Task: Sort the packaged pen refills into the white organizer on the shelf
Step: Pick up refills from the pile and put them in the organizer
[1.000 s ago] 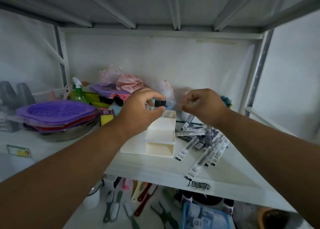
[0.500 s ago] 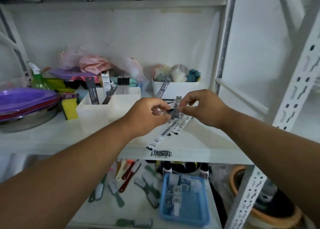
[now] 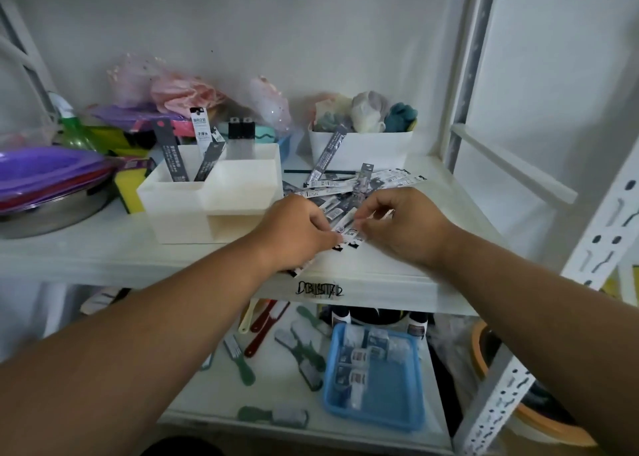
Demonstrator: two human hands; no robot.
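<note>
A white stepped organizer stands on the white shelf. Several dark refill packs stand upright in its tall back compartments. To its right lies a loose pile of packaged pen refills. My left hand and my right hand are both down on the near edge of the pile, fingers curled. Between them they pinch a few white refill packs. One dark pack leans against the white bin behind.
A white bin of soft items sits at the back right. A steel bowl with purple lids and a yellow sponge are left of the organizer. A shelf post rises at right. Below are combs and a blue tray.
My hands have dropped from mid-air in front of the organizer onto the pile at the shelf's front. The view has shifted down and closer.
</note>
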